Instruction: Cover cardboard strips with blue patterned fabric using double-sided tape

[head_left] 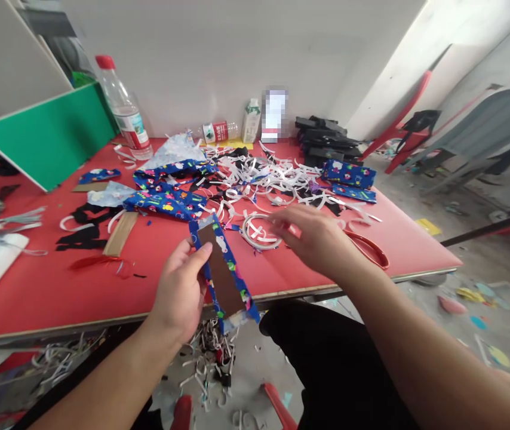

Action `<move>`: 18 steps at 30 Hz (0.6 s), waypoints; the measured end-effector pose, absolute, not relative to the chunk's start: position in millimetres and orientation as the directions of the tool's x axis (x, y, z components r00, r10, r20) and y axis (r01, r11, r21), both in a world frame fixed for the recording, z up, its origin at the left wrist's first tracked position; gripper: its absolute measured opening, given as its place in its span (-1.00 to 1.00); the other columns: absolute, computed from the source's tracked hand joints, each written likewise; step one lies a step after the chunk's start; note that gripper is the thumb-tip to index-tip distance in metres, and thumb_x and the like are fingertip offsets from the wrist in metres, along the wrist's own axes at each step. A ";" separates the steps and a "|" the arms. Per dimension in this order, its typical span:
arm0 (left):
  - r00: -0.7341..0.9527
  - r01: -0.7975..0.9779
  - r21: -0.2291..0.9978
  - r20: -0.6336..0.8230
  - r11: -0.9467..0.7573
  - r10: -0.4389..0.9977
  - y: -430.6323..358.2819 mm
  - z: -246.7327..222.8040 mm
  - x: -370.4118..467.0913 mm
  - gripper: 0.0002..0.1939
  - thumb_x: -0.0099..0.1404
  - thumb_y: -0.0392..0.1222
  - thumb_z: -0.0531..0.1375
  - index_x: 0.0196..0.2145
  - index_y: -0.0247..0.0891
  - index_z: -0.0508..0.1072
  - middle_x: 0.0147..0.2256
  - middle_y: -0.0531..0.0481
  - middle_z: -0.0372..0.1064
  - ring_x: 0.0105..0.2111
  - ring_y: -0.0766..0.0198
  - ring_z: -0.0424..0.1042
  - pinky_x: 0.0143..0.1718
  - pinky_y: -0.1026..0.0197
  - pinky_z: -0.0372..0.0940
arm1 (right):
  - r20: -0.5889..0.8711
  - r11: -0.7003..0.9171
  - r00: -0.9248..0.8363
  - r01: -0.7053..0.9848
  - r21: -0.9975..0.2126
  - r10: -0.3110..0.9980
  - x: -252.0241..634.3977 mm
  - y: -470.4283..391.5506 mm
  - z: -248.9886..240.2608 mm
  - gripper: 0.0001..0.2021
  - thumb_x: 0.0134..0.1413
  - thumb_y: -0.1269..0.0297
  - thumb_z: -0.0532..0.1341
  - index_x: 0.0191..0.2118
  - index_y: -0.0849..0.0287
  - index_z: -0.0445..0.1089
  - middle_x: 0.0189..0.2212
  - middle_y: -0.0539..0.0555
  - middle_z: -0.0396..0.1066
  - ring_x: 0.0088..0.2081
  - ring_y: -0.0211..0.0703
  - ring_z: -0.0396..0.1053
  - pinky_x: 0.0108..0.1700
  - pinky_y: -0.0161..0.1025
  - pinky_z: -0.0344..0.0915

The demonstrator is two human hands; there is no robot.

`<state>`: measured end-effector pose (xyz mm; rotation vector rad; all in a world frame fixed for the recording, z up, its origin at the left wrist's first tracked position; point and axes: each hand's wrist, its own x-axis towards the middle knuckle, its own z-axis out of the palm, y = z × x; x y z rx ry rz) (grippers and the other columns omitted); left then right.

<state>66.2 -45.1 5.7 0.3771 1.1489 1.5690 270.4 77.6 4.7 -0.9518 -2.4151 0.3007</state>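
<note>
A strip of brown board (221, 272) edged with blue cartoon-print fabric (242, 286) is pinched in my left hand (181, 286), thumb on the board face. The strip is tilted over the table's front edge. My right hand (315, 239) has its fingers curled in at the right rim of a roll of narrow white tape (248, 236). Whether anything is between those fingertips is hidden. Behind the strip lie folded pieces of the same blue fabric (165, 203). An orange-red loop (374, 251) rests by my right wrist.
Tangled white strips (273, 176) cover the red table's (147, 292) middle. A bottle (127, 119), a carton (251, 119), a lit phone (274, 113) and stacked black pieces (326, 140) stand along the wall. A green panel (49, 137) is left; scraps litter the floor.
</note>
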 end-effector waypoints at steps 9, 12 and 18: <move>-0.331 -0.570 0.816 -0.330 0.090 0.884 -44.2 7.2 65.5 -0.68 0.17 -0.17 0.43 -0.14 -0.27 0.53 -0.28 -0.10 0.64 -0.22 0.02 0.65 -0.18 0.05 0.55 | 0.210 0.690 -0.664 0.641 -0.336 0.718 257.5 76.9 -5.7 -0.53 0.06 0.55 0.18 0.09 0.13 0.47 -0.06 0.19 0.55 -0.06 0.07 0.51 -0.02 -0.05 0.40; -0.320 -0.572 0.814 -0.332 0.098 0.887 -43.6 5.9 65.1 -0.66 0.17 -0.16 0.44 -0.11 -0.27 0.54 -0.27 -0.10 0.64 -0.22 0.01 0.66 -0.17 0.04 0.55 | 0.341 0.633 -0.534 0.682 -0.366 0.773 265.6 90.5 -3.3 -0.65 0.18 0.46 0.12 0.01 0.17 0.54 -0.11 0.23 0.51 -0.14 0.05 0.48 -0.11 -0.05 0.38; -0.325 -0.574 0.814 -0.320 0.083 0.890 -42.2 1.9 64.1 -0.66 0.20 -0.16 0.44 -0.09 -0.27 0.54 -0.27 -0.09 0.64 -0.26 0.06 0.65 -0.19 0.08 0.56 | 0.272 0.373 -0.260 0.732 -0.570 0.927 270.8 134.0 28.0 -0.68 0.13 0.45 0.19 -0.08 0.17 0.64 -0.53 0.00 0.44 -0.56 -0.19 0.27 -0.43 -0.17 0.23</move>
